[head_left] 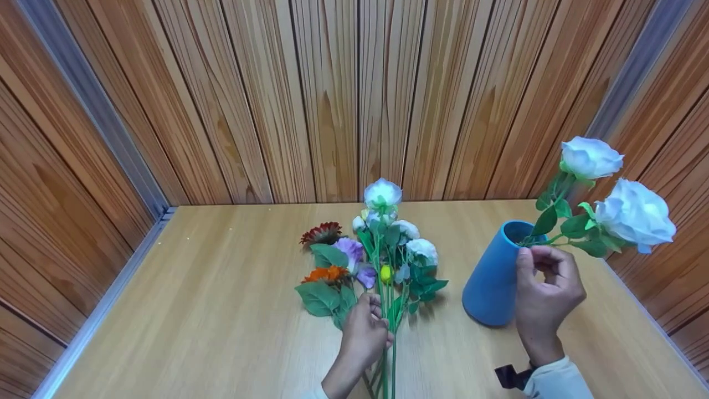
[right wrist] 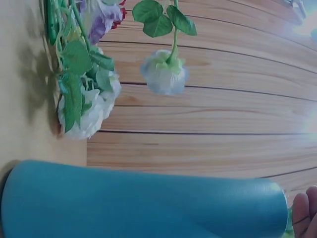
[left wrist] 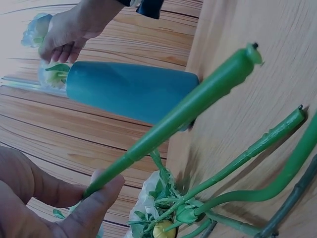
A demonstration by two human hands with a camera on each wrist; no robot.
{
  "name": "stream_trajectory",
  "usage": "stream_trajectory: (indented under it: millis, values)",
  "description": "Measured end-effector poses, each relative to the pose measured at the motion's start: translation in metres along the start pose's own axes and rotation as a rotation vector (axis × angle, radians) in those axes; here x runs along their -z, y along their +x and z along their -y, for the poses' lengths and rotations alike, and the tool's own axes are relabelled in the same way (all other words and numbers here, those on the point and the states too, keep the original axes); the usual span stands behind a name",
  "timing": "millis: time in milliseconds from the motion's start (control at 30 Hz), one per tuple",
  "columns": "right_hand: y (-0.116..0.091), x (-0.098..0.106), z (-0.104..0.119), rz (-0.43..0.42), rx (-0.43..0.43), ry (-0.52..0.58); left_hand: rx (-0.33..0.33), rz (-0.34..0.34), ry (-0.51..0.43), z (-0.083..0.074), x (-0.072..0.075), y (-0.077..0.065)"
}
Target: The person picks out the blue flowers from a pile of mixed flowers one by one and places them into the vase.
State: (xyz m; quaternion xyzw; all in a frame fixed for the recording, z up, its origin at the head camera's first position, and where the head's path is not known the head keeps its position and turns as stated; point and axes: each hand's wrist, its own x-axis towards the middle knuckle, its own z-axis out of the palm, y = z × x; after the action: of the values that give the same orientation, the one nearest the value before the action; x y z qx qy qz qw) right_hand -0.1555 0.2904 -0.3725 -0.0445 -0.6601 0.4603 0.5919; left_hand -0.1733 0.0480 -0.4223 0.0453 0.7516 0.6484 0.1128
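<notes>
A tapered blue vase (head_left: pixel 493 277) stands upright on the table. Two white roses (head_left: pixel 634 213) with green leaves lean out over its right side, their stems at the mouth. Thumb and forefinger of my right hand (head_left: pixel 551 291) pinch the rose stem at the rim; in the right wrist view only fingertips (right wrist: pixel 303 213) show. With thumb and fingers, my left hand (head_left: pixel 365 327) grips the green stem (left wrist: pixel 173 121) of another white rose (head_left: pixel 382 194). That bloom is raised above the loose flowers in the right wrist view (right wrist: pixel 166 72).
Loose artificial flowers lie left of the vase: a dark red flower (head_left: pixel 322 234), an orange flower (head_left: pixel 327 275), a purple flower (head_left: pixel 350 252) and white blooms (head_left: pixel 422 251). Several stems reach toward the front edge. Wood-plank walls (head_left: pixel 332 100) border the table (head_left: pixel 194 310).
</notes>
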Motion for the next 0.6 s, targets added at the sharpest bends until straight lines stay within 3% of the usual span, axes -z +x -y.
stream_trajectory:
  millis: [333,600]
  values:
    - [-0.006,-0.02,0.005,0.147,-0.04,-0.032,-0.017,0.028,-0.006,-0.001,0.003,-0.001]
    - [-0.009,-0.041,0.025,0.329,-0.191,-0.035,-0.023,0.047,-0.012,-0.003,0.003,-0.002]
